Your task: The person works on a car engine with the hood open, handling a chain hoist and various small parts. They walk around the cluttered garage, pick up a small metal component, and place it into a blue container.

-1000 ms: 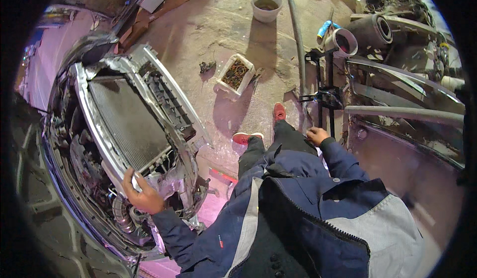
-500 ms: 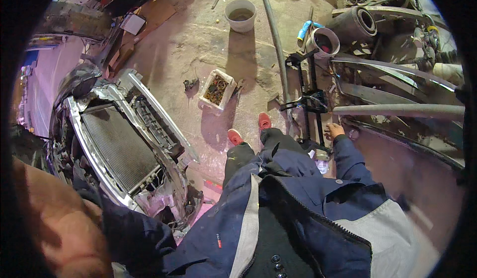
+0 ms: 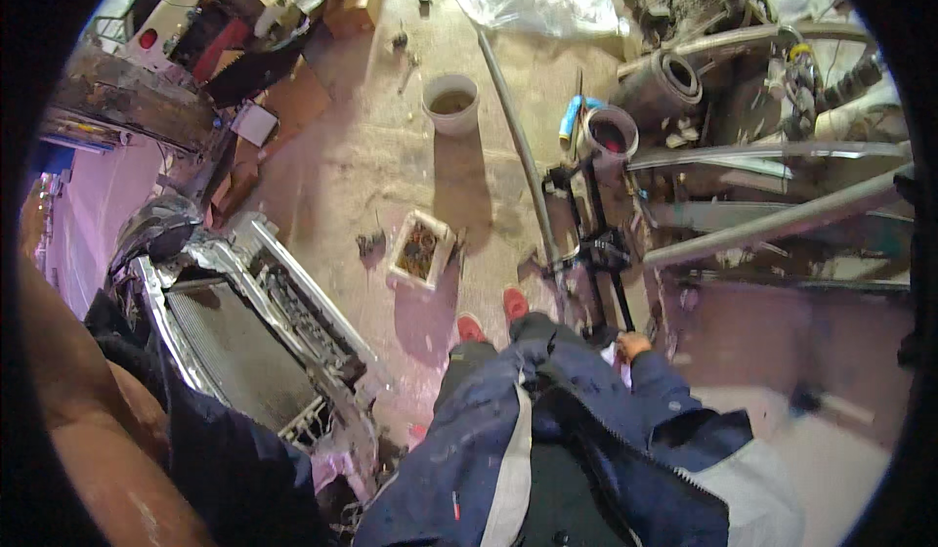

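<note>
My left hand is raised very close to the camera at the left edge, large and blurred. Its fingers are out of sight, so I cannot tell whether it grips anything. My right hand hangs low at my right side, fingers loosely bent, with nothing visible in them. It is nearest to the lower end of a black metal frame. A small white and pink object shows right beside it, partly covered; whether they touch is unclear.
A white box of small metal parts lies ahead of my feet, a white bucket beyond it. A car front with a radiator stands at left. Another bucket, a long pipe and scrap parts lie right.
The view has tilted, so floor things sit lower in the picture. My right hand has drawn back closer to my body, beside the white and pink object. My left hand stays raised near the camera.
</note>
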Available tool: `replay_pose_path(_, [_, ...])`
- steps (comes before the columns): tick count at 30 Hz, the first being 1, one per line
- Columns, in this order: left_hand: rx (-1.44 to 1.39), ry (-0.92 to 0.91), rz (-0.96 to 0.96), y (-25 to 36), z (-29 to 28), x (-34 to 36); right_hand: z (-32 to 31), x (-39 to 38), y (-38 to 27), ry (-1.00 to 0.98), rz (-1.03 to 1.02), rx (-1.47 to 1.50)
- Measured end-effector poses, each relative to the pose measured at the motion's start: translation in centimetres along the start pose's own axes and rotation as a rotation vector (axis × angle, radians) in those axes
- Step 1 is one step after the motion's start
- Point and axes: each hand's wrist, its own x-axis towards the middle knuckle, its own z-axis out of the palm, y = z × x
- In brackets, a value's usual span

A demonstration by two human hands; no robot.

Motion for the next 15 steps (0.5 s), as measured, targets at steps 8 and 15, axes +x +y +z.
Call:
replay_pose_path(8, [-0.095,-0.093,-0.047,-5.7,6.3,-5.1,1.7,5.8,0.0,-0.07,0.395,1.014])
replay_pose_path(15, [-0.15,-0.075,-0.046,-8.1,6.6,-3.8,-8.7,5.1,-15.7,-0.078,0.125,0.21])
